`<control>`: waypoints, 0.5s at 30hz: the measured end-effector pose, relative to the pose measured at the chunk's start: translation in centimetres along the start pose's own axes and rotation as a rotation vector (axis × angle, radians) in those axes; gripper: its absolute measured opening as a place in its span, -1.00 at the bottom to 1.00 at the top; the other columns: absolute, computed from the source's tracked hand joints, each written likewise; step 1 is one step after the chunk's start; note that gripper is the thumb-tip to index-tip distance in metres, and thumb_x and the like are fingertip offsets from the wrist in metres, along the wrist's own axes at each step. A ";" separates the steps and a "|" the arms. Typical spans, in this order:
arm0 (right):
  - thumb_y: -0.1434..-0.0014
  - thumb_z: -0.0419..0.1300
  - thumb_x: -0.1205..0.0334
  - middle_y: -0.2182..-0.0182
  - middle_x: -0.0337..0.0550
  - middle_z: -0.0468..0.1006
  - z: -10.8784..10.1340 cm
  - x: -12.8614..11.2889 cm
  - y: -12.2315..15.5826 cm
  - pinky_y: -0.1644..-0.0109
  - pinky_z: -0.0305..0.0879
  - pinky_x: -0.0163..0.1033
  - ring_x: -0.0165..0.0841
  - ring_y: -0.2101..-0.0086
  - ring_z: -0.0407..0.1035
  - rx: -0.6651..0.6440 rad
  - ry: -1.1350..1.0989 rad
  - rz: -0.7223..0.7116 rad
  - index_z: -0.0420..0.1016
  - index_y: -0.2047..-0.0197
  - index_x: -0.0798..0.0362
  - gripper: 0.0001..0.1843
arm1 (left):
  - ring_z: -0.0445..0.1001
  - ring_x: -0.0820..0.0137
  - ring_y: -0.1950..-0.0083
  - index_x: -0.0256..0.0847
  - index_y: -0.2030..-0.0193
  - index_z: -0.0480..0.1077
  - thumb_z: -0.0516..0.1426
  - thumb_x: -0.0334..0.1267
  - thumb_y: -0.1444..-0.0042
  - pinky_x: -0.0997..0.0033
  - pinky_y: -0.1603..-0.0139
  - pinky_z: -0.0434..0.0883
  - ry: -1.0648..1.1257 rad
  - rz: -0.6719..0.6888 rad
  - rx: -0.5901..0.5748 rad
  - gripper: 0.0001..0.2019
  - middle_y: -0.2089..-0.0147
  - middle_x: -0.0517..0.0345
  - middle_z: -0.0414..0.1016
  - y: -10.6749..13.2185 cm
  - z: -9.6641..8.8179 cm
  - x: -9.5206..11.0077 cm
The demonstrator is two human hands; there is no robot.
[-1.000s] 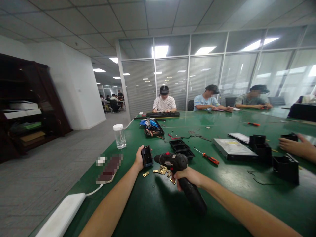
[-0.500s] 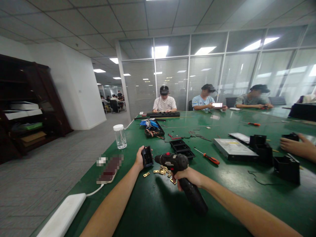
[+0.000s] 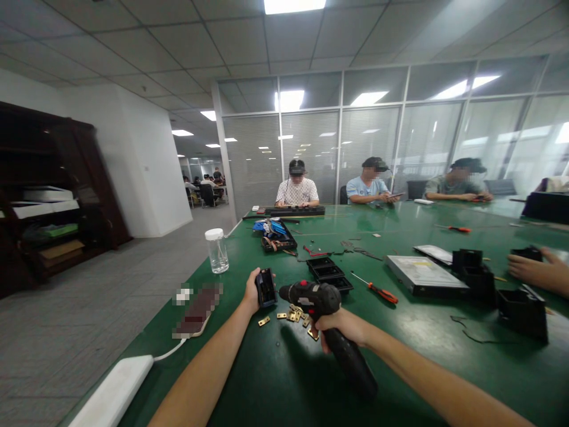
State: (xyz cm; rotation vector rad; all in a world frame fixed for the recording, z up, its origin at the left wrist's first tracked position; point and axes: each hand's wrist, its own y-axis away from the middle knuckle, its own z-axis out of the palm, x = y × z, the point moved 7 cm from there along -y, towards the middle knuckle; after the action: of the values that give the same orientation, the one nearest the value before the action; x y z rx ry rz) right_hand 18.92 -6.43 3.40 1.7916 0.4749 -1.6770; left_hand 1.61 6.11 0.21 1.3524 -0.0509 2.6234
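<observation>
My left hand [image 3: 252,292] is closed round a small black boxy part [image 3: 265,287], held upright just above the green table [image 3: 275,379]. My right hand [image 3: 343,328] grips the handle of a black cordless drill [image 3: 323,303]. The drill's nose points left, right at the black part. Several small brass hinges [image 3: 291,315] lie scattered on the table below the drill.
A clear jar with a white lid [image 3: 217,250], a phone on a cable [image 3: 198,308], a white power bank [image 3: 113,394], black trays [image 3: 329,273], a red screwdriver [image 3: 377,288] and a flat drive [image 3: 424,274] lie around. Another person's hand [image 3: 536,271] rests at right. Three people sit at the far end.
The view has tipped down slightly. My hands, the part and the drill keep the same pose against each other. A person at the far end lowered a phone.
</observation>
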 end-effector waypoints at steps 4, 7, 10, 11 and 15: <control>0.20 0.01 0.27 0.68 -0.22 0.34 -0.2 0.0 0.0 0.57 0.15 -0.36 -0.43 0.63 0.28 0.020 -0.009 -0.019 0.30 0.51 0.20 -0.83 | 0.34 0.38 0.56 -0.43 0.31 0.33 -0.09 -0.01 0.13 0.45 0.58 0.23 0.003 -0.012 -0.005 -0.53 0.58 0.01 0.37 0.1 0.1 0.0; 0.21 0.02 0.27 0.67 -0.21 0.34 -0.2 0.1 -0.1 0.57 0.16 -0.35 -0.41 0.63 0.28 0.027 -0.002 -0.012 0.29 0.50 0.21 -0.83 | 0.34 0.38 0.57 -0.43 0.32 0.33 -0.10 -0.01 0.13 0.45 0.58 0.23 -0.010 -0.006 -0.013 -0.53 0.59 0.02 0.36 0.0 0.0 -0.1; 0.21 0.03 0.27 0.65 -0.21 0.35 -0.2 0.1 -0.1 0.57 0.16 -0.35 -0.41 0.62 0.29 0.027 -0.018 -0.011 0.29 0.48 0.20 -0.82 | 0.34 0.38 0.57 -0.43 0.33 0.33 -0.10 -0.01 0.13 0.44 0.57 0.24 -0.016 0.012 -0.026 -0.54 0.59 0.02 0.36 -0.1 0.0 0.0; 0.21 0.03 0.27 0.65 -0.21 0.35 -0.2 0.1 -0.1 0.57 0.16 -0.35 -0.41 0.63 0.29 0.025 -0.021 -0.010 0.29 0.48 0.20 -0.82 | 0.34 0.38 0.56 -0.43 0.33 0.33 -0.10 -0.01 0.13 0.44 0.56 0.24 -0.018 0.021 -0.032 -0.54 0.59 0.01 0.36 -0.2 0.0 0.0; 0.20 0.02 0.26 0.67 -0.21 0.34 -0.2 0.0 -0.1 0.58 0.14 -0.36 -0.42 0.64 0.28 0.012 -0.011 -0.013 0.30 0.50 0.21 -0.82 | 0.34 0.36 0.54 -0.42 0.33 0.33 -0.10 -0.01 0.13 0.44 0.58 0.24 -0.023 0.041 -0.048 -0.54 0.56 0.00 0.37 -0.4 -0.1 0.0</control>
State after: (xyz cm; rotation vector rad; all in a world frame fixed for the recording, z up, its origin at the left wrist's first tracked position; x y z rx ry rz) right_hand 19.00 -6.28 3.37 1.7909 0.4736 -1.7012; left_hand 1.54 6.48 0.14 1.3808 -0.1451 2.6224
